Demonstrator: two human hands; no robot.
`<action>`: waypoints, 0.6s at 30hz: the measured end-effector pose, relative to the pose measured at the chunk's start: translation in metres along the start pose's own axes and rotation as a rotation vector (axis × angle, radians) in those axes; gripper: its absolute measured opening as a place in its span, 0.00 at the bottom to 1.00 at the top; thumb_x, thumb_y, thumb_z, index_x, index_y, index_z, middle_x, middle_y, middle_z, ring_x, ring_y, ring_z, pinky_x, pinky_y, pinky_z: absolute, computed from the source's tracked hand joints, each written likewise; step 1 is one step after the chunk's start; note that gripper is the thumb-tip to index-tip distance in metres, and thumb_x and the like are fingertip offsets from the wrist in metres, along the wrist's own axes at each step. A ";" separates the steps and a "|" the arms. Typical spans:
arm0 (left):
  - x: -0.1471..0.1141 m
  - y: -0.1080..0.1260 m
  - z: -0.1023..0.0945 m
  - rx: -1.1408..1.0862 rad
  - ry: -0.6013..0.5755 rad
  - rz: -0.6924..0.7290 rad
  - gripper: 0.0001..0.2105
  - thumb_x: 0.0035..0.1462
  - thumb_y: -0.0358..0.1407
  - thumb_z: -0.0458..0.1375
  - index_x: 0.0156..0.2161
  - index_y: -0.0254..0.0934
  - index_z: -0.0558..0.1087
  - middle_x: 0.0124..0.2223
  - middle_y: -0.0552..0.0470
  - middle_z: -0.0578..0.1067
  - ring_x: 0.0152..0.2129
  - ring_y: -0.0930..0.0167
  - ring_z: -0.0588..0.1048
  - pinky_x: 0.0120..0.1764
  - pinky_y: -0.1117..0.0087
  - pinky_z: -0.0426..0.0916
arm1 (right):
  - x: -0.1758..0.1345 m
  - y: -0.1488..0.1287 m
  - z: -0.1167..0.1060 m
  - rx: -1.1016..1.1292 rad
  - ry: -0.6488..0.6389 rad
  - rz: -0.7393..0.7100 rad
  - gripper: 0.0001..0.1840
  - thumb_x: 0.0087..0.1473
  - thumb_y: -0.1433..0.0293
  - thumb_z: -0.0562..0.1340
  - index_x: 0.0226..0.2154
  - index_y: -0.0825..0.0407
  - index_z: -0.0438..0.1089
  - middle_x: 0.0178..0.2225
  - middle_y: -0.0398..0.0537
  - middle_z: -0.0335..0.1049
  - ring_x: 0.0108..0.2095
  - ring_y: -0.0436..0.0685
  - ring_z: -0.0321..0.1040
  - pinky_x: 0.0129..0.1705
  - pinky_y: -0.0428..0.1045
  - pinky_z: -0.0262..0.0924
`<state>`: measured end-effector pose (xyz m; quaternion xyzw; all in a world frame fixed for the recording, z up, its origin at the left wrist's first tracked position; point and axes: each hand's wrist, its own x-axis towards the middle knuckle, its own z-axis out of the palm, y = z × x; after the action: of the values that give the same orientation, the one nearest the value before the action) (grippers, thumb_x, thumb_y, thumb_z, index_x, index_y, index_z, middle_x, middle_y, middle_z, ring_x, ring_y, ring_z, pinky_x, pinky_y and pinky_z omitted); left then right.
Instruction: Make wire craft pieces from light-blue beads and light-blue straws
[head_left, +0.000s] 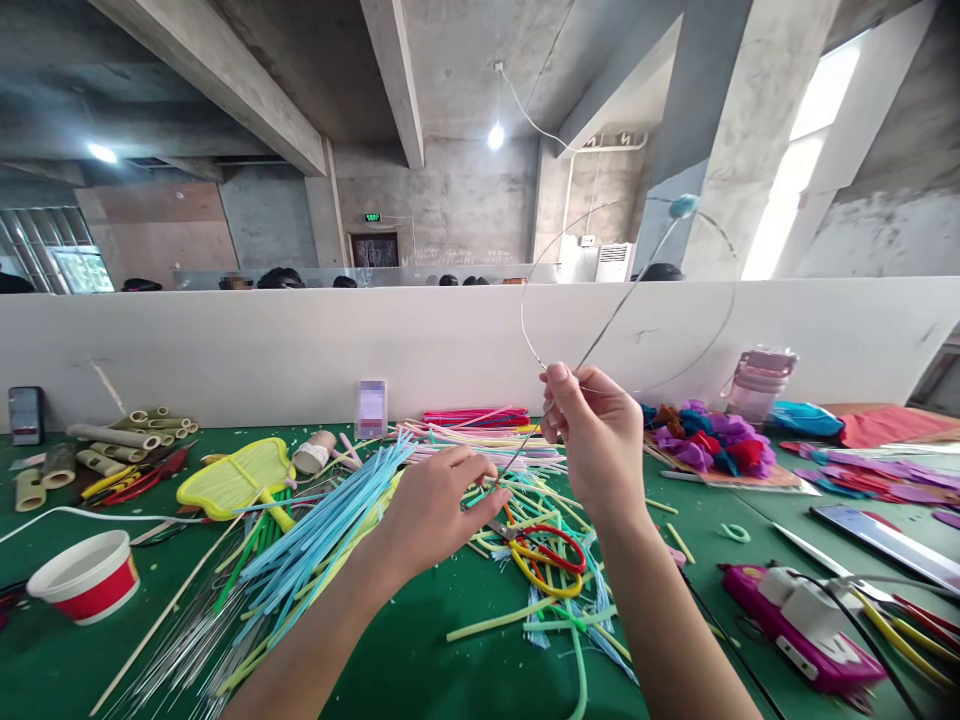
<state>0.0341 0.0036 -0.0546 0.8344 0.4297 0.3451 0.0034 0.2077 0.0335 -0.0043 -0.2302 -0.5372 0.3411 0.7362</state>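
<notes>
A round hoop of thin wire stands upright before me. A small fuzzy blue ball sits at its top, and a straight wire runs from there down across the hoop. My right hand pinches the wire hoop at its bottom, between thumb and fingers. Lower and to the left, my left hand has its thumb and fingers closed at the lower end of the straight wire. Below my hands lie scissors with red and yellow handles, among green and yellow fuzzy stems.
Blue fuzzy stems and bare wires lie left, near a yellow fan-shaped piece and a paper cup. To the right are a magenta power strip, a phone and purple-red fuzzy bundles. A white partition stands behind.
</notes>
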 end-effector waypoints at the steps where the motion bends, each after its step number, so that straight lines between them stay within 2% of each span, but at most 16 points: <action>1: 0.000 0.000 0.000 -0.076 0.010 -0.010 0.10 0.65 0.44 0.57 0.44 0.41 0.75 0.42 0.51 0.79 0.38 0.66 0.76 0.39 0.66 0.68 | 0.001 0.001 0.000 -0.009 -0.012 0.009 0.17 0.53 0.57 0.70 0.26 0.52 0.70 0.22 0.38 0.62 0.17 0.44 0.55 0.18 0.44 0.51; 3: 0.001 0.002 -0.001 -0.235 0.024 -0.026 0.11 0.65 0.43 0.57 0.48 0.42 0.75 0.44 0.51 0.80 0.38 0.67 0.78 0.38 0.69 0.69 | 0.001 0.003 -0.001 -0.026 -0.044 0.032 0.17 0.53 0.56 0.70 0.27 0.52 0.71 0.21 0.37 0.61 0.17 0.44 0.55 0.18 0.44 0.51; 7: 0.002 0.003 -0.004 -0.469 0.032 -0.120 0.08 0.64 0.39 0.59 0.43 0.40 0.78 0.38 0.53 0.81 0.34 0.69 0.79 0.34 0.72 0.71 | 0.001 0.003 0.000 0.001 -0.135 0.095 0.17 0.54 0.55 0.69 0.30 0.52 0.74 0.26 0.40 0.66 0.18 0.43 0.57 0.20 0.44 0.54; 12: 0.002 0.000 -0.009 -0.779 -0.023 -0.241 0.11 0.61 0.43 0.63 0.42 0.37 0.77 0.34 0.52 0.79 0.27 0.71 0.78 0.29 0.72 0.70 | 0.000 0.001 0.003 -0.008 -0.266 0.168 0.16 0.57 0.56 0.66 0.37 0.52 0.77 0.29 0.43 0.69 0.22 0.45 0.61 0.24 0.45 0.59; 18: 0.004 -0.005 -0.008 -0.915 -0.068 -0.296 0.13 0.59 0.43 0.64 0.43 0.35 0.76 0.35 0.50 0.80 0.26 0.71 0.79 0.28 0.72 0.70 | 0.003 0.014 0.004 -0.016 -0.331 0.246 0.18 0.56 0.57 0.66 0.40 0.54 0.75 0.29 0.44 0.72 0.23 0.46 0.64 0.23 0.44 0.58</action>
<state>0.0273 0.0070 -0.0473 0.6880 0.3475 0.4671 0.4334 0.2007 0.0450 -0.0105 -0.2407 -0.6213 0.4574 0.5889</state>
